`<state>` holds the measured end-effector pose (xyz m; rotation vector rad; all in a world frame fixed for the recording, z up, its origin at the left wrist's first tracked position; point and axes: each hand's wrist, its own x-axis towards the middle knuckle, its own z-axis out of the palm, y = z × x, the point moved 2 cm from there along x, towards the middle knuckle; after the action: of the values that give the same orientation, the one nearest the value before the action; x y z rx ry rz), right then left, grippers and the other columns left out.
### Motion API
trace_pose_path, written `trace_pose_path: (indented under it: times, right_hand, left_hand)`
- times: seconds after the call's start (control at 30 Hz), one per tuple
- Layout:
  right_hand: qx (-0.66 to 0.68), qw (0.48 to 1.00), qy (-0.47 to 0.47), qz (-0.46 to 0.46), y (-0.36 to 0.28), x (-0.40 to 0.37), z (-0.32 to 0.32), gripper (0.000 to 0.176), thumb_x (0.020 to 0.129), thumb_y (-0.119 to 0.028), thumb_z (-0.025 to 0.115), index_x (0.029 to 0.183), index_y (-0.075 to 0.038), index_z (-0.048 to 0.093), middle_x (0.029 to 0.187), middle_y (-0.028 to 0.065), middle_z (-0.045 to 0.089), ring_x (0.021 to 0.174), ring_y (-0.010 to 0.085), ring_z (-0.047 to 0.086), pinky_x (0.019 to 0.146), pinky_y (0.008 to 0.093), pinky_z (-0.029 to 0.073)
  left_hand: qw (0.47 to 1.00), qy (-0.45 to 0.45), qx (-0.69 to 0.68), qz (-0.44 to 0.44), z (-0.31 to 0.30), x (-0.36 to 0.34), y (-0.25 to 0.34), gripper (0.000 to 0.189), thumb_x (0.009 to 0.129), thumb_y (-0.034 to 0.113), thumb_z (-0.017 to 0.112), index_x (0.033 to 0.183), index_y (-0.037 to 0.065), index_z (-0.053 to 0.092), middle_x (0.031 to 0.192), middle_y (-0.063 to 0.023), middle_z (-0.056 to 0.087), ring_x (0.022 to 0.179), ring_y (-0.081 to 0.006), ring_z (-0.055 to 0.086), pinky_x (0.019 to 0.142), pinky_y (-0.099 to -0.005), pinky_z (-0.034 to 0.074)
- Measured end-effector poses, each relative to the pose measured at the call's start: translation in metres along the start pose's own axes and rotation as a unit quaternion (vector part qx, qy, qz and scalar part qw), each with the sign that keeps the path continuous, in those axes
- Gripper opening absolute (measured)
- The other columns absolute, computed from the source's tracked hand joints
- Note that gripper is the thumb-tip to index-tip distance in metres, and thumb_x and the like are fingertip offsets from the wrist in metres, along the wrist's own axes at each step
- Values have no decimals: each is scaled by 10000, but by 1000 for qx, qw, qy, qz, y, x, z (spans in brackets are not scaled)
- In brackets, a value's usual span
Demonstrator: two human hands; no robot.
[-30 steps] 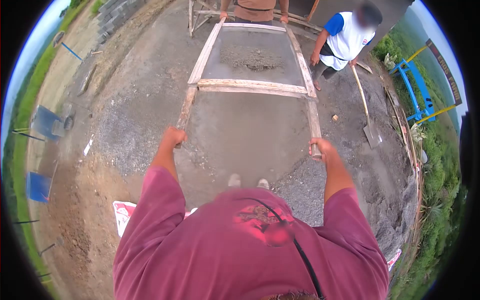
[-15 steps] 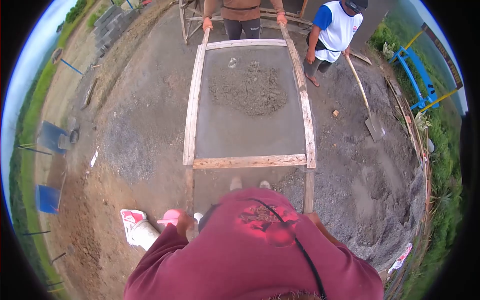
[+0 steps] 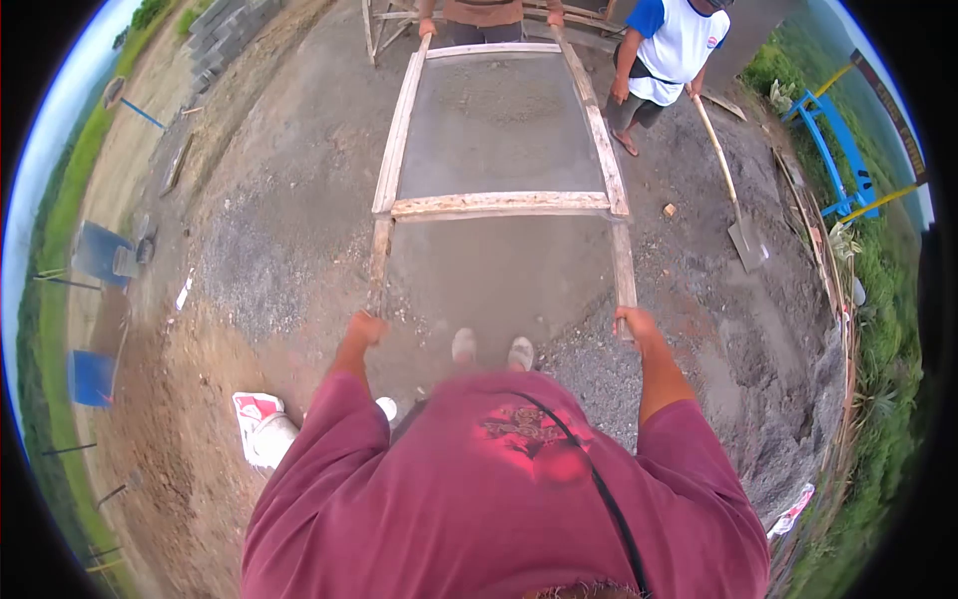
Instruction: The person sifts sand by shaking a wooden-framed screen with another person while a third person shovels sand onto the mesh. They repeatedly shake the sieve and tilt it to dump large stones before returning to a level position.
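A wooden-framed sieve (image 3: 499, 207) with a fine mesh (image 3: 494, 150) stretches out in front of me. My left hand (image 3: 368, 327) is wrapped round the end of its left handle (image 3: 380, 260). The right handle (image 3: 623, 262) ends in my right hand (image 3: 636, 321), whose fingers are closed on it. At the far end, another person (image 3: 486, 22) grips the two far handles. A thin layer of grey, gritty material (image 3: 504, 98) lies on the far part of the mesh.
At the right, a person in a white and blue shirt (image 3: 679, 50) holds a shovel (image 3: 746, 244). Grey sand (image 3: 738, 379) covers the ground there. A bucket (image 3: 272, 439) stands by my left side, blue drums (image 3: 92, 377) farther left, and concrete blocks (image 3: 225, 35) at the back left.
The frame has moved away from me toward the far person. My arms are now stretched forward, and the grey material on the mesh looks flatter and farther off.
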<state>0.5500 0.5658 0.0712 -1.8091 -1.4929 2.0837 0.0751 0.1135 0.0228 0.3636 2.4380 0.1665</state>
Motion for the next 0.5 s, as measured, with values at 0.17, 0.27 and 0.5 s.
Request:
trace_pose_path:
  times: [0.17,0.27,0.5]
  right_hand:
    - [-30,996,4,84,207,-91,-15,256,658,-158,698,772,65,649,651,135,636,554,242,625,519,355,487]
    - [-82,981,117,131,180,-169,9,315,627,-114,721,845,103,655,714,168,658,617,271,646,539,415,485]
    - [15,998,-11,52,118,-40,25,153,722,-167,622,753,-18,636,634,113,611,536,247,604,509,380,487]
  left_hand:
    - [988,-118,-15,-102,99,-161,-108,426,702,226,723,1018,-53,669,936,-206,696,883,-304,693,749,-396,543]
    - [990,-76,-62,-101,104,-203,-147,452,658,177,764,1030,-58,661,929,-197,700,857,-294,697,714,-395,543]
    - [997,-46,-51,-34,39,-82,-71,372,683,272,684,859,-55,692,814,-254,683,865,-376,688,725,-423,536]
